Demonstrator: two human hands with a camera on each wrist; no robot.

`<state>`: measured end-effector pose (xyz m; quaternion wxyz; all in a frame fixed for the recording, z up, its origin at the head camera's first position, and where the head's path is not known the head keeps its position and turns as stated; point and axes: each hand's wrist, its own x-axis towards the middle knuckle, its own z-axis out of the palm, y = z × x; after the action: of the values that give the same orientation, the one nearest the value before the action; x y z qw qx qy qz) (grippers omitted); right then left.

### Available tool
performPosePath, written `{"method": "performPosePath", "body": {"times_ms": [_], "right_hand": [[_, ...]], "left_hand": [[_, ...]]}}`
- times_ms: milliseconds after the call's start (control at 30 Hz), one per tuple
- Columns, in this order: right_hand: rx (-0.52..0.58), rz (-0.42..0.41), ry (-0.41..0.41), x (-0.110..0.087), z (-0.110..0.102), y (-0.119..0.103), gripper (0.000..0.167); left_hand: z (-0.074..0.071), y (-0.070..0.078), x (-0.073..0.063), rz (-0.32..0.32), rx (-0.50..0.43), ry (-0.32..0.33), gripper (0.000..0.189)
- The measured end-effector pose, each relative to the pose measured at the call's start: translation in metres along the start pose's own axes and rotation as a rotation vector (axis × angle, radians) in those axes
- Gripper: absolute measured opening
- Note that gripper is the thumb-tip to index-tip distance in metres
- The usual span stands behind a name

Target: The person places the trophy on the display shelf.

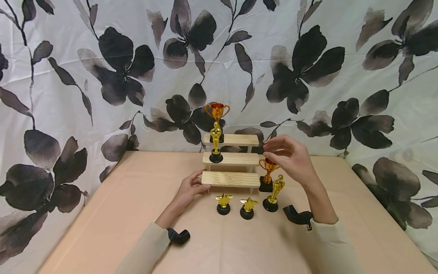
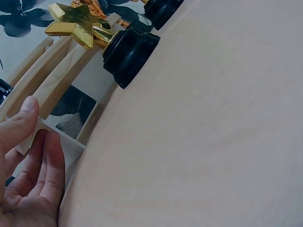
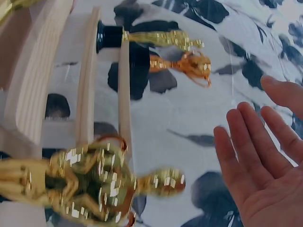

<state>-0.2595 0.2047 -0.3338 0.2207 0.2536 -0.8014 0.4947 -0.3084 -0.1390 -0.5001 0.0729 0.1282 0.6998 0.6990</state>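
My left hand [image 1: 187,188] grips the left end of the lowest step of a three-step wooden display stand [image 1: 232,179]. In the left wrist view its thumb lies on the wood, fingers against the pale side support [image 2: 71,146]. A copper-coloured trophy cup [image 1: 217,110] stands on the top step's left end, and a gold figure statuette [image 1: 216,139] on the middle step below it. My right hand [image 1: 292,158] is raised beside the stand's right side, holding nothing, its fingers extended in the right wrist view. Under it stand another trophy cup [image 1: 268,171] and gold statuette [image 1: 275,194].
Two gold star trophies, the left one [image 1: 223,203] and the right one [image 1: 248,208], stand on black bases before the stand. The peach tabletop [image 1: 137,228] ends at a floral cloth backdrop [image 1: 239,76]. Each wrist wears a black device [image 1: 178,236].
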Motion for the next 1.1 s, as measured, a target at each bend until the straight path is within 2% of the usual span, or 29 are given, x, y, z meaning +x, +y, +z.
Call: {"method": "performPosePath", "body": {"times_ms": [233, 467, 767, 1100], "right_hand": [[-0.017, 0.018, -0.002, -0.005, -0.017, 0.021, 0.032], [0.059, 0.052, -0.008, -0.005, -0.023, 0.037, 0.032], [0.008, 0.035, 0.039, -0.005, -0.034, 0.049, 0.037], [-0.039, 0.137, -0.023, -0.011, -0.032, 0.065, 0.048]], "left_hand": [[0.001, -0.002, 0.002, 0.001, 0.006, -0.004, 0.074], [0.001, -0.001, 0.003, 0.004, 0.010, -0.008, 0.074], [-0.002, 0.002, 0.000, 0.012, 0.017, -0.008, 0.074], [-0.001, -0.001, 0.000, 0.012, 0.021, 0.003, 0.073]]}}
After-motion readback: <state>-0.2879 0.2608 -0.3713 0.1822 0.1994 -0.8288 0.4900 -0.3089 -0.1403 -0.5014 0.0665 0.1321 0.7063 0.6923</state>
